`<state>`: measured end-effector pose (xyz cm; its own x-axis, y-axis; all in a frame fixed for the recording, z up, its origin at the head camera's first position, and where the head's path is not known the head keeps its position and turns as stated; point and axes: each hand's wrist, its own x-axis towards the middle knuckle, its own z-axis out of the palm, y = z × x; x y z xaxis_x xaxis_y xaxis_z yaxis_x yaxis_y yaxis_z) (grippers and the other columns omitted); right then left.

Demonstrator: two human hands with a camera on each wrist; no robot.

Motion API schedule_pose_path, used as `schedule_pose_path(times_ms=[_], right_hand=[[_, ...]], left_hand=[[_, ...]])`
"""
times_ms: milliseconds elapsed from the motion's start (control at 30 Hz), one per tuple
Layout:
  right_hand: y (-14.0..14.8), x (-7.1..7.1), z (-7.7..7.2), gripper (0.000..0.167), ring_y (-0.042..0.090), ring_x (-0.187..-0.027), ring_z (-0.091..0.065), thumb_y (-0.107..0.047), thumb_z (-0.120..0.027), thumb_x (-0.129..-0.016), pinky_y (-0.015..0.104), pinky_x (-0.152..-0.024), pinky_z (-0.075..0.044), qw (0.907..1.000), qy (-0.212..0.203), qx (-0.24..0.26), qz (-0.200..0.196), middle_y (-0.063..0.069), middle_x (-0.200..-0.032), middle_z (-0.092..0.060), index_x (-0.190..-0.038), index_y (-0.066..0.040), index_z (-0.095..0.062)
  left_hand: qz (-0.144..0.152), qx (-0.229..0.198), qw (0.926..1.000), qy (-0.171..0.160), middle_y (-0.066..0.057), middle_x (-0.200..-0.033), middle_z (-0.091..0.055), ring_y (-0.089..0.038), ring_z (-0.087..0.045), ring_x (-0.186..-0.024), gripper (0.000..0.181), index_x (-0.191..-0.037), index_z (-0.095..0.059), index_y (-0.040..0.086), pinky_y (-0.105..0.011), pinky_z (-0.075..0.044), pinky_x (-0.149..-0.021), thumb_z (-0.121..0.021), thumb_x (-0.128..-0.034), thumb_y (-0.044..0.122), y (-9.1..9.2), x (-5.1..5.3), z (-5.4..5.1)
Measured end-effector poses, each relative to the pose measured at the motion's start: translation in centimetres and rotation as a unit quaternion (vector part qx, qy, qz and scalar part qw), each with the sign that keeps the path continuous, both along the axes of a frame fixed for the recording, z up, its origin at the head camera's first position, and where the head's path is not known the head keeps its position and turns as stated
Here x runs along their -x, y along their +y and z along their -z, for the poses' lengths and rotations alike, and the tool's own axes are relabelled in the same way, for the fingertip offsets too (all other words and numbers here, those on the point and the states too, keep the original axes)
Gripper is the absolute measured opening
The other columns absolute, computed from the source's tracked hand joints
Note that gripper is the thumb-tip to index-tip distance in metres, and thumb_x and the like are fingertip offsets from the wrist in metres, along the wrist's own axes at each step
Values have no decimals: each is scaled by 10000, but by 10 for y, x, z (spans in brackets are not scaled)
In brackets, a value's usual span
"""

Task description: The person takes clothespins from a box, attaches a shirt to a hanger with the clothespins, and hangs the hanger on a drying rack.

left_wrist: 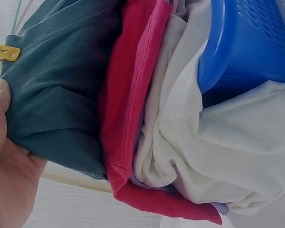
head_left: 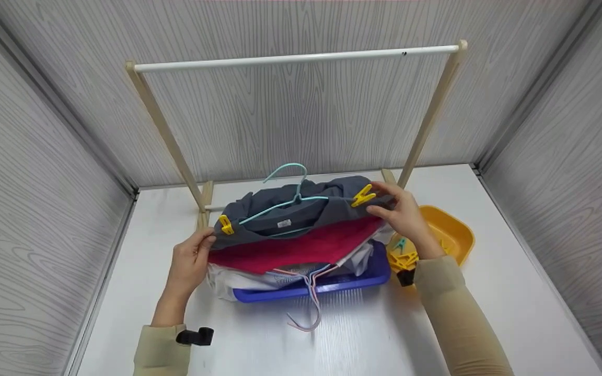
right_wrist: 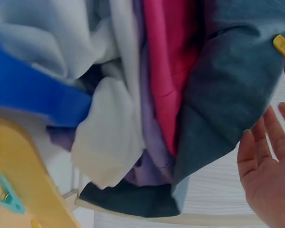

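A dark grey shirt (head_left: 343, 211) hangs spread on a light-blue hanger (head_left: 280, 205), its neckline toward me. One yellow clothespin (head_left: 226, 224) is clipped at its left shoulder and a second yellow clothespin (head_left: 363, 196) at its right. My left hand (head_left: 188, 261) pinches the shirt's left shoulder, thumb on top in the left wrist view. At the right shoulder, my right hand (head_left: 403, 216) touches the cloth edge with loosely extended fingers (right_wrist: 270, 135), its thumb beside the clothespin. A red garment (head_left: 290, 248) lies just below the grey shirt.
A blue basket (head_left: 306, 291) holds white clothes (left_wrist: 247, 147), with blue and pink hangers (head_left: 314, 297) over its front edge. To the right stands a yellow tub (head_left: 460, 230) of clothespins (head_left: 403, 260). Behind rises a wooden rack with a white rail (head_left: 296, 59).
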<state>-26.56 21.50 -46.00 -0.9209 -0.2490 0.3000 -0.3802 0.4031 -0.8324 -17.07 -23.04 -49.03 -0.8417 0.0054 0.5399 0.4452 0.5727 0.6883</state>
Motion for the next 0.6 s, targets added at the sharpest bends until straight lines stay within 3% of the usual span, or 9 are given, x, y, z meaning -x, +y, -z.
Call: schedule_pose_path(times_ms=[233, 433, 600], right_hand=[[2, 1, 6, 259, 330, -1068, -597, -71, -720, -900, 467, -935, -479, 9978, -19, -609, 243, 198, -1152, -644, -1126, 51, -689], [0, 2, 7, 130, 241, -866, -621, -82, -706, -911, 369, -791, -519, 9962, 257, -785, 269, 121, -982, -693, -1006, 5, -720], [3, 2, 8, 112, 172, -758, -587, -90, -696, -920, 221, -673, -486, 9965, 283, -703, 364, 97, -904, -695, -975, 1, -729]], left_hand=[[-5, -20, 10000, -17, -96, -954, -710, -158, -638, -868, 103, -1028, -673, -1, -109, -437, -817, -596, -960, 3, 0, 1, -2], [-41, -9, 10000, 72, -61, -871, -681, -114, -563, -772, 80, -1006, -663, 11, -132, -431, -745, -594, -965, 15, -1, 4, -6], [-94, 204, 9997, -136, -51, -892, -689, -159, -608, -809, 82, -1011, -658, 36, -221, -482, -774, -608, -973, 88, -2, 9, -14]])
